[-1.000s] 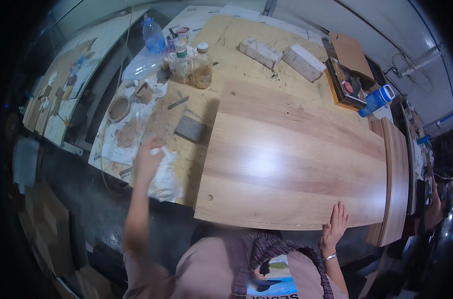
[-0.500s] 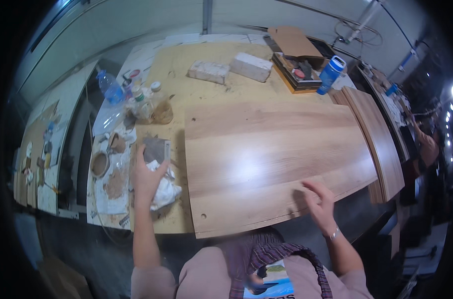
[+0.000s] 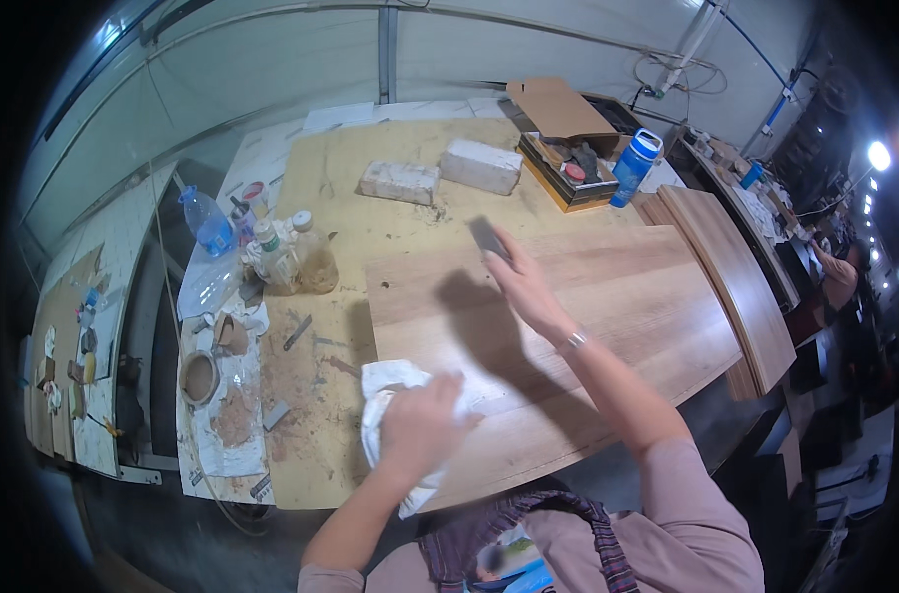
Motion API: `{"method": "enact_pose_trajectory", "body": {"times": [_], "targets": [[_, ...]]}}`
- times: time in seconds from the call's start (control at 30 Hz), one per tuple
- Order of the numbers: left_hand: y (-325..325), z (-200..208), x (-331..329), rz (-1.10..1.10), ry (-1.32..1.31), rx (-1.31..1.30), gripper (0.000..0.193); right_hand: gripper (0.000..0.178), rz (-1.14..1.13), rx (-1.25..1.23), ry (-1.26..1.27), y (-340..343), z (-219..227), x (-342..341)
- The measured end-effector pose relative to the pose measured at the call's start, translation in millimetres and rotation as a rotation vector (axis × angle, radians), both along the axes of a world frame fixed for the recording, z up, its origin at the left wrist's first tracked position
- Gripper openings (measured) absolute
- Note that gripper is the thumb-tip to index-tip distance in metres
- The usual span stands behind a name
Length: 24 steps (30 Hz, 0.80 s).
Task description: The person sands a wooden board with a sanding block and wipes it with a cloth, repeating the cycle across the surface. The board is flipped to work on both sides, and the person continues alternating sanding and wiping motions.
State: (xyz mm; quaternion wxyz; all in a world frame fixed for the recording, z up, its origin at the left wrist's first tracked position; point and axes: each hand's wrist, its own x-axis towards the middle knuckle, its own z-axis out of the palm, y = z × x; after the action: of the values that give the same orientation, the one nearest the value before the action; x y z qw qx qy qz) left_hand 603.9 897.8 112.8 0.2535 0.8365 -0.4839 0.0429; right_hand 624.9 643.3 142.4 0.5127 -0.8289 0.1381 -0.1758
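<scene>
One wood-grain panel (image 3: 627, 287) lies on the worktable (image 3: 321, 148), one white cloth (image 3: 390, 379) over its near left corner. The left hand (image 3: 425, 425) is bunched over the cloth, blurred; whether its fingers grip or merely press, I cannot tell. The right hand (image 3: 524, 287) pinches one flat grey block (image 3: 486, 237) between thumb and fingers above the panel. Two whitish bricks (image 3: 400, 183) sit beyond, near one open cardboard box (image 3: 568, 173). The left hand and forearm hide part of the cloth; the stacked boards (image 3: 731, 282) are hard to count.
</scene>
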Motion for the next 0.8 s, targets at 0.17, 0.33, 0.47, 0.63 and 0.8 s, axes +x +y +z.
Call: {"method": "enact_pose_trajectory", "body": {"times": [0.17,0.33,0.47,0.63,0.8], "targets": [[-13,-1,-1,-0.098,-0.004,-0.086,0.039,0.051,-0.008,-0.633,-0.006,81,-15,88],[-12,1,0,-0.113,0.021,-0.075,0.036,0.041,-0.04,-0.694,-0.088,77,-53,113],[-9,-4,-1,-0.076,0.017,-0.13,0.034,0.033,-0.23,-0.7,-0.079,-61,-62,63],[-22,-1,-3,-0.092,0.003,-0.112,0.035,0.031,-0.679,-0.878,0.348,-250,-64,-18],[-23,-6,-2,-0.114,-0.048,-0.114,0.037,0.023,-0.11,-0.901,-0.219,-108,-41,31]]}}
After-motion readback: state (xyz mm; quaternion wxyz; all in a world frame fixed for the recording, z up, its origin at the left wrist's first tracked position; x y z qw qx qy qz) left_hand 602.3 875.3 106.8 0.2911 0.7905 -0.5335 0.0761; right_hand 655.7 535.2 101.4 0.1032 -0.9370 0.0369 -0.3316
